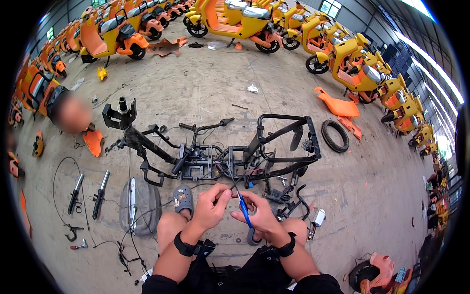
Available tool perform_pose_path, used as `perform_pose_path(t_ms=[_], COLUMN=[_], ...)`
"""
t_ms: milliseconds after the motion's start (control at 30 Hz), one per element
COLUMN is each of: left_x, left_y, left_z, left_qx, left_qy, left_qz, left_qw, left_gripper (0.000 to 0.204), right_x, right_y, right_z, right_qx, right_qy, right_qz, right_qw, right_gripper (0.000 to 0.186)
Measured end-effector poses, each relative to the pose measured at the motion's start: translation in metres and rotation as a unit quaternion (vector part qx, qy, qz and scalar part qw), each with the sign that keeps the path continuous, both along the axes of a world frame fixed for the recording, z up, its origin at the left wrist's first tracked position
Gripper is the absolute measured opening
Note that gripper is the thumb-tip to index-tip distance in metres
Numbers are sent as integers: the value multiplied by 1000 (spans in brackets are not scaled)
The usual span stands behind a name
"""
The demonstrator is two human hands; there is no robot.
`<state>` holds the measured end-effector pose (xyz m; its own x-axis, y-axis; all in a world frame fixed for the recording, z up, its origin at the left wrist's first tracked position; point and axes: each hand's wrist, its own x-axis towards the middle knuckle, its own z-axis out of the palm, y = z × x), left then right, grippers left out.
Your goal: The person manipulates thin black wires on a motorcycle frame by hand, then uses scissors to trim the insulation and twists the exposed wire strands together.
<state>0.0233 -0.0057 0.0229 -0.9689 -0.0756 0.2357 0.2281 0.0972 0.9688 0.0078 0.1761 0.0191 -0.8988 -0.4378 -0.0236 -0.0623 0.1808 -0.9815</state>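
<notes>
In front of my knees, my left hand point(211, 206) is closed, thumb and fingers pinching a thin black cable point(233, 186). My right hand point(258, 211) is closed on a blue-handled hand tool point(244, 209), its tip up beside the cable; whether it is pliers or scissors I cannot tell. Just beyond both hands lies a black scooter frame point(200, 164), with loose wires point(226, 169) running through its middle. A small blue connector point(250, 184) sits near its lower edge, close to my right fingers.
Two fork legs point(101, 195) and a grey scooter seat point(152, 206) lie at left, near a ratchet point(79, 244). Black metal parts point(293, 201) and a silver box point(318, 217) are at right. Farther out are a tire point(335, 136), orange panels point(337, 104) and rows of scooters point(230, 22).
</notes>
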Motion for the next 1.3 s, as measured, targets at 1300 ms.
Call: perform_pose_path(t_ms=[1300], left_x=[6], left_y=[-17], left_z=[-2], left_qx=[0], left_qy=[-19], left_qz=[21], left_qw=[1000], left_gripper=[18], right_x=[1], right_y=[-1], right_z=[2], right_qx=[185], right_qy=[138], right_qz=[-9], right_qw=[973], right_gripper=[62])
